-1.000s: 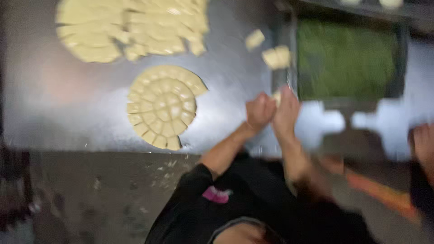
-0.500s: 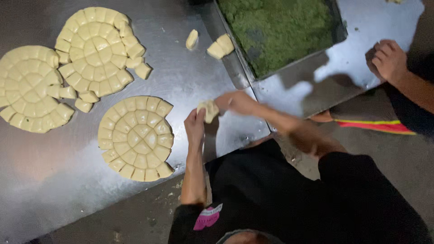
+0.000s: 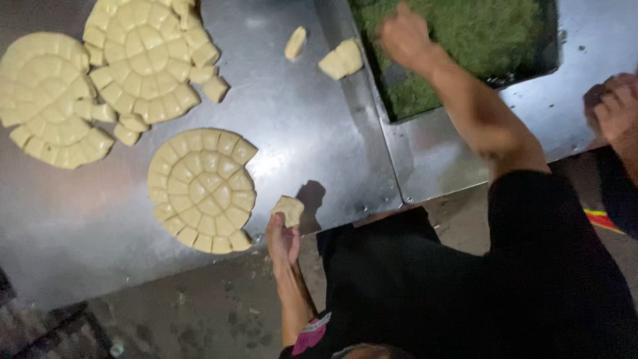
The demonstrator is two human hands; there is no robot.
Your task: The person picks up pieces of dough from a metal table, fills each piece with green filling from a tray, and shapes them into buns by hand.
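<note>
My left hand (image 3: 282, 238) grips a small pale dough piece (image 3: 288, 209) at the near edge of the steel table (image 3: 312, 139). Just left of it lies a round dough disc scored into many segments (image 3: 201, 190), with a few segments gone on its right side. My right hand (image 3: 403, 34) is stretched out over a dark tray of green filling (image 3: 465, 40), fingers curled and blurred; whether it holds anything I cannot make out.
Two more scored dough discs (image 3: 143, 56) (image 3: 48, 96) lie at the far left with loose cut pieces around them. Two dough lumps (image 3: 341, 58) (image 3: 295, 42) rest beside the tray. Another person's hand (image 3: 615, 110) sits at the right edge.
My hands have separated. The right one went from the dough piece out over the green tray, while the left stays at the table edge with the dough.
</note>
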